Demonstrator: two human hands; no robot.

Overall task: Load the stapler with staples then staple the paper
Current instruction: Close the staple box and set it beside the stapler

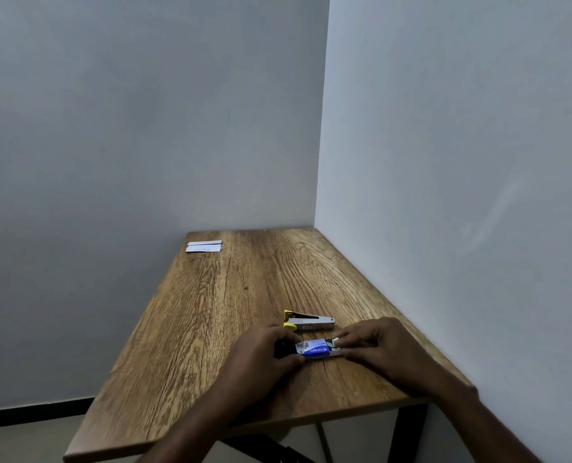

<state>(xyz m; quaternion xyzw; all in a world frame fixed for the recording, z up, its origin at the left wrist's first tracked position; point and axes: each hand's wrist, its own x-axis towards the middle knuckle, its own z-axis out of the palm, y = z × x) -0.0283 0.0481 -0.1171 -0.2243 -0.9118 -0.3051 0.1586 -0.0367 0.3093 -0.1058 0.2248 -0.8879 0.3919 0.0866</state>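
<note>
A small blue and white staple box (315, 350) lies on the wooden table (211, 312) near its front right. My left hand (264, 354) grips the box's left end. My right hand (375, 345) pinches its right end, where a pale tab or inner tray shows. Just behind the box lies the stapler (308, 321), silver with yellow ends, touched by neither hand. The paper (203, 247), a small white stack, rests at the table's far left corner.
The table stands in a corner, with one wall along its right edge and another behind it. Dark metal legs (408, 432) show under the front edge. The floor with a black skirting strip (34, 412) lies to the left.
</note>
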